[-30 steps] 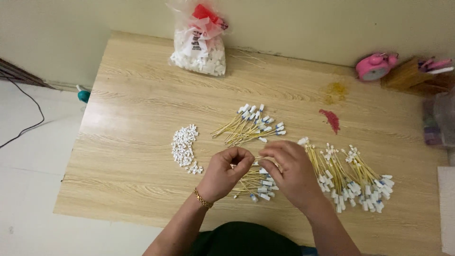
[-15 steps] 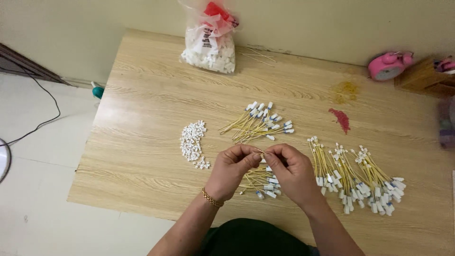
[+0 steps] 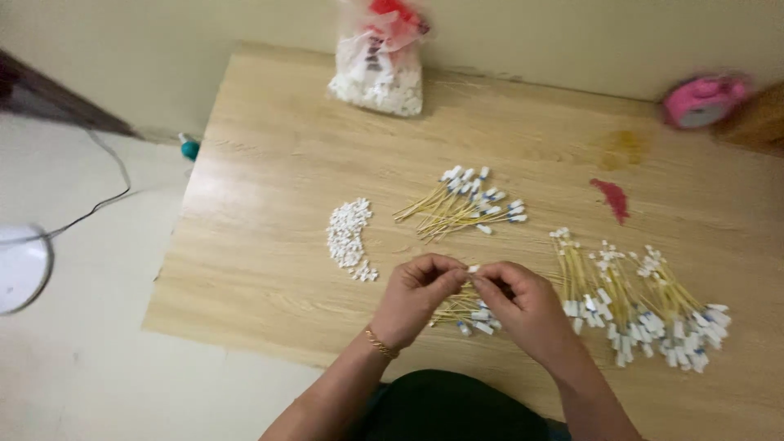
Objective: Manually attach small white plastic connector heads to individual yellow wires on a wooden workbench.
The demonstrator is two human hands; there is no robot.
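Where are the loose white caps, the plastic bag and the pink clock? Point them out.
loose white caps [image 3: 348,238], head view, middle of the heap.
plastic bag [image 3: 377,72], head view, its white-filled belly.
pink clock [image 3: 701,100], head view, its blurred body.

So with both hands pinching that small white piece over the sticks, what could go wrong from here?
1. The small white piece is pinched only at the tips of the left hand and right hand; it could slip into the sticks below.
2. The right wrist lies close to the big stick pile and might scatter it.
3. The loose white caps lie unconfined and could roll if the table is jolted.
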